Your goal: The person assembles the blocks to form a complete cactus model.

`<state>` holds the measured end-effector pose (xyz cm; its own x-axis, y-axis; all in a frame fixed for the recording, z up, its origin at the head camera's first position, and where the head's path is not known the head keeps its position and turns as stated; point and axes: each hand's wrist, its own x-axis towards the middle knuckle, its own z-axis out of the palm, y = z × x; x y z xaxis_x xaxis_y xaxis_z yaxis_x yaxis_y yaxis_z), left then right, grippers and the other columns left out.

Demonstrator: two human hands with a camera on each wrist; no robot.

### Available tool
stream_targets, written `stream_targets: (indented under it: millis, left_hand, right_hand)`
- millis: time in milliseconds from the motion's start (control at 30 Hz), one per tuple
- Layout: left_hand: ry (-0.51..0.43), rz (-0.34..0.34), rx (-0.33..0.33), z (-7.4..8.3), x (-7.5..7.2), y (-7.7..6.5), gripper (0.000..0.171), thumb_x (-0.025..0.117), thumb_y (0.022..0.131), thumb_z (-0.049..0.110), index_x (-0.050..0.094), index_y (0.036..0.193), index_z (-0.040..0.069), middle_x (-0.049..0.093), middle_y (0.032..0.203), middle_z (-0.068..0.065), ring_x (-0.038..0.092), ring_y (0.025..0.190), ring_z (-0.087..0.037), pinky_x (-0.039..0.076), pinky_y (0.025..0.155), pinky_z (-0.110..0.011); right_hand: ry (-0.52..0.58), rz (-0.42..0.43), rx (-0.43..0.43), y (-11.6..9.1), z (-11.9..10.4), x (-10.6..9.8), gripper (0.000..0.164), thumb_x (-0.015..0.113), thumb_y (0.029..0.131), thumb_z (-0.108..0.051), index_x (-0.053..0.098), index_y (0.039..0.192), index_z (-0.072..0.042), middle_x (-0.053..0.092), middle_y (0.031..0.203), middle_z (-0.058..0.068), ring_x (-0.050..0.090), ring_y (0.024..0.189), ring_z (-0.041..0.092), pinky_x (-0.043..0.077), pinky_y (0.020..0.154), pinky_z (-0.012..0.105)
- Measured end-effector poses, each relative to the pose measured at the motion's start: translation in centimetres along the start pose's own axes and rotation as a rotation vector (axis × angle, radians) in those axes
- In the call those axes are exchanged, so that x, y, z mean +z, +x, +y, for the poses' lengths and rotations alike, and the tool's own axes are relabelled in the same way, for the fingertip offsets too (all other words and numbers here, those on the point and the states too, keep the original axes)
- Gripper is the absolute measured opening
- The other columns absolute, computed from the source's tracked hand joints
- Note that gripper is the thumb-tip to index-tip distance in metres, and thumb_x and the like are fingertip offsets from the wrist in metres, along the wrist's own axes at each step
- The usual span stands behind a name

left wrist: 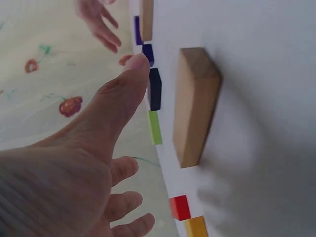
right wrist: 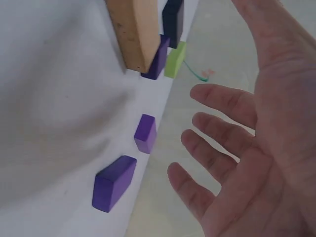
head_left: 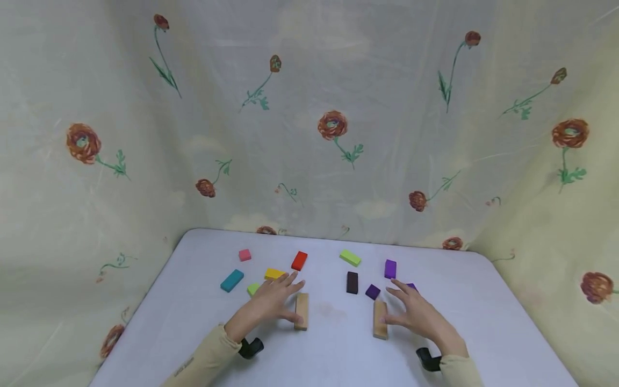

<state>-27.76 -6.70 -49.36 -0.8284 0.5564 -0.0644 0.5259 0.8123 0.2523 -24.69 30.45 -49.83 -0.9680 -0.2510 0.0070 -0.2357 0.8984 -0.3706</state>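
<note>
Two plain wooden blocks lie lengthwise on the white table. The left wooden block (head_left: 302, 312) is beside my left hand (head_left: 272, 301), whose thumb overlaps its near end in the head view. In the left wrist view a gap shows between that block (left wrist: 195, 108) and the spread fingers. My right hand (head_left: 418, 316) hovers over the table with its thumb at the right wooden block (head_left: 380, 320). Its fingers (right wrist: 222, 133) are spread and hold nothing in the right wrist view. A dark purple block (head_left: 373, 292) lies just beyond the right wooden block.
Farther back lie a black block (head_left: 352, 282), a light green block (head_left: 350, 258), a purple block (head_left: 390, 269) and a red block (head_left: 299, 261). Toward the left are yellow (head_left: 274, 273), teal (head_left: 232, 280) and pink (head_left: 245, 255) blocks. A flowered curtain (head_left: 300, 161) surrounds the table.
</note>
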Motion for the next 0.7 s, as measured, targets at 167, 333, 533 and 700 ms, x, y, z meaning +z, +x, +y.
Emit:
stream_targets:
  millis: [167, 333, 533, 700]
  left_hand:
    - [0.019, -0.031, 0.045, 0.2, 1.0, 0.0, 0.088, 0.072, 0.074, 0.062, 0.046, 0.145, 0.017, 0.035, 0.155, -0.008, 0.034, 0.143, -0.03, 0.035, 0.11, -0.054]
    - [0.033, -0.034, 0.085, 0.3, 1.9, 0.0, 0.081, 0.073, 0.075, 0.058, 0.053, 0.139, 0.013, 0.045, 0.149, -0.006, 0.042, 0.138, -0.025, 0.04, 0.108, -0.045]
    - [0.0, -0.027, 0.091, 0.2, 2.5, 0.1, 0.075, 0.073, 0.077, 0.054, 0.055, 0.137, 0.012, 0.049, 0.146, -0.003, 0.045, 0.136, -0.021, 0.041, 0.108, -0.04]
    - [-0.01, -0.014, 0.101, 0.4, 2.6, 0.1, 0.07, 0.073, 0.077, 0.052, 0.059, 0.133, 0.012, 0.053, 0.143, -0.003, 0.049, 0.131, -0.018, 0.043, 0.106, -0.036]
  right_hand:
    - [-0.006, 0.004, -0.001, -0.2, -0.3, 0.8, 0.082, 0.077, 0.07, -0.057, 0.06, 0.129, -0.003, 0.047, 0.14, 0.018, 0.047, 0.127, 0.039, 0.042, 0.101, 0.058]
    - [-0.006, 0.016, -0.04, -0.6, -0.3, 1.5, 0.079, 0.078, 0.069, -0.058, 0.064, 0.124, -0.002, 0.054, 0.134, 0.015, 0.05, 0.124, 0.037, 0.043, 0.101, 0.055]
    - [-0.025, -0.002, -0.031, -0.9, -0.2, 2.2, 0.082, 0.078, 0.068, -0.059, 0.064, 0.123, -0.001, 0.058, 0.13, 0.016, 0.052, 0.123, 0.037, 0.042, 0.103, 0.054]
    - [-0.021, -0.018, 0.004, -0.9, -0.3, 2.5, 0.085, 0.078, 0.066, -0.061, 0.063, 0.124, -0.001, 0.057, 0.133, 0.015, 0.051, 0.125, 0.036, 0.042, 0.102, 0.054]
